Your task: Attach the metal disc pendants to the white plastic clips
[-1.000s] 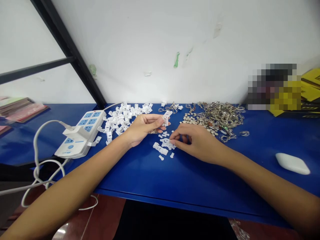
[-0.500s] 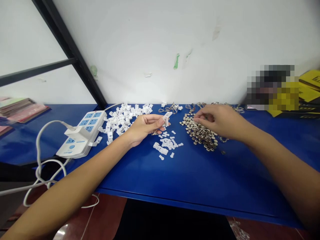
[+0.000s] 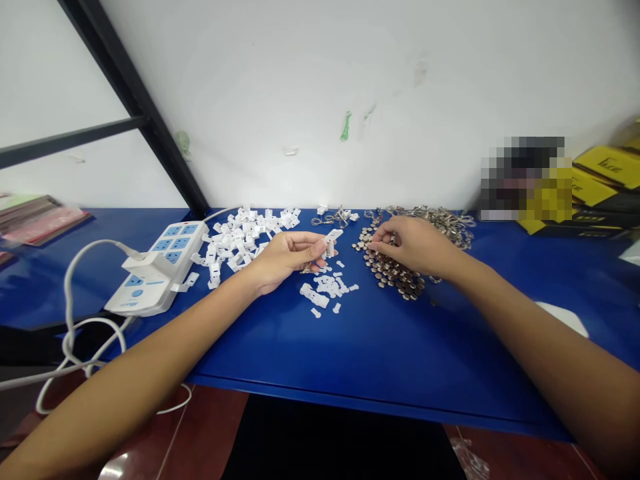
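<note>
A small white plastic piece (image 3: pixel 331 243) is pinched between the thumb and fingers of my left hand (image 3: pixel 295 257), and a bit of metal shows under those fingers. My right hand (image 3: pixel 410 243) is over the left part of a pile of small round metal discs (image 3: pixel 400 279), thumb and fingertips close together; whatever lies between them is too small to make out. Small flat white pieces (image 3: pixel 333 285) lie on the blue table between the hands, beside a larger white part (image 3: pixel 314 295). Left of my left hand spreads a heap of white plastic pieces (image 3: pixel 240 233).
A white power strip (image 3: pixel 163 267) with a plug and looping cable stands at the left. Metal chains and clasps (image 3: pixel 450 223) lie along the wall. Yellow and black boxes (image 3: pixel 595 180) are stacked at the right. A white object (image 3: pixel 563 318) shows behind my right forearm.
My right hand has moved left and slightly down across the disc pile, uncovering more chains behind it. My left hand still holds the white piece. The view has shifted slightly right.
</note>
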A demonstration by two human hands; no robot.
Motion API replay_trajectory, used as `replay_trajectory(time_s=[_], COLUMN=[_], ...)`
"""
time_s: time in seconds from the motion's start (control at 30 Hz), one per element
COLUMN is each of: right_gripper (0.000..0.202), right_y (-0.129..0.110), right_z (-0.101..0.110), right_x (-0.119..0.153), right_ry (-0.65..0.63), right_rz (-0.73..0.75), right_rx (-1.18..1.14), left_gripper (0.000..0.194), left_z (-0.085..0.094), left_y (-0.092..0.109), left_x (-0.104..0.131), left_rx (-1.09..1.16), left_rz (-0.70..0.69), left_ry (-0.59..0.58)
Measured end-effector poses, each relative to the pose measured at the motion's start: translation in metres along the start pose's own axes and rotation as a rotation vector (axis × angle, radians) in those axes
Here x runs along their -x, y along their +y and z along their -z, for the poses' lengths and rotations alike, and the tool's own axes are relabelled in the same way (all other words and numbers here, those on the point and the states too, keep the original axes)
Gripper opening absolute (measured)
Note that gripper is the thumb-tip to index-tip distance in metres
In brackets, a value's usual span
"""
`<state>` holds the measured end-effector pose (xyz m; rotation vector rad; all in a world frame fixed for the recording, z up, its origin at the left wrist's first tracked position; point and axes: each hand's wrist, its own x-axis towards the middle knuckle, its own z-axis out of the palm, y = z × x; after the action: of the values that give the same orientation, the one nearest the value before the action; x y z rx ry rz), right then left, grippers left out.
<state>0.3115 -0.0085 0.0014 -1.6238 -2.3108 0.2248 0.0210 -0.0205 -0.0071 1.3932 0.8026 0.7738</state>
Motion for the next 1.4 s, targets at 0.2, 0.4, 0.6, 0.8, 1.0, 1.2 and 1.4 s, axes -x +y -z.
replay_trajectory(time_s=[0.2,0.4,0.6,0.8,1.0,1.2,1.4], right_gripper=[0.022,0.016,0.021,0.009,0.005,0.008,0.017], right_y=[-0.005,-0.004,-0.025,-0.07,-0.079,-0.076,-0.076], right_z=[0.006,0.005,0.008,-0.013,-0.022,-0.025,-0.012], right_x=[0.001,0.002,0.011,0.029,0.034,0.032,0.037], right_ry=[-0.118,-0.049,0.158,0.374,0.55,0.499,0.452], right_rz=[-0.12,-0.062,0.078,0.319,0.424,0.496,0.381], right_rx=[-0.134,-0.142,-0.244,-0.49,-0.403,-0.401,-0.415], left_gripper=[0.03,0.031,0.029,0.032,0.031,0.032,0.031], left_z=[-0.001,-0.002,-0.004,-0.007,-0.01,-0.011,-0.008], left_y=[-0.001,-0.003,-0.002,0.0,0.001,0.0,-0.002], left_x=[-0.002,-0.001,0.0,0.002,0.004,0.004,0.003], left_rx=[0.0,0.002,0.018,0.096,0.129,0.125,0.108], left_rz=[0.014,0.011,0.009,0.043,0.037,0.049,0.035], left_ry=[-0.016,-0.024,-0.021,-0.031,-0.032,-0.015,0.0])
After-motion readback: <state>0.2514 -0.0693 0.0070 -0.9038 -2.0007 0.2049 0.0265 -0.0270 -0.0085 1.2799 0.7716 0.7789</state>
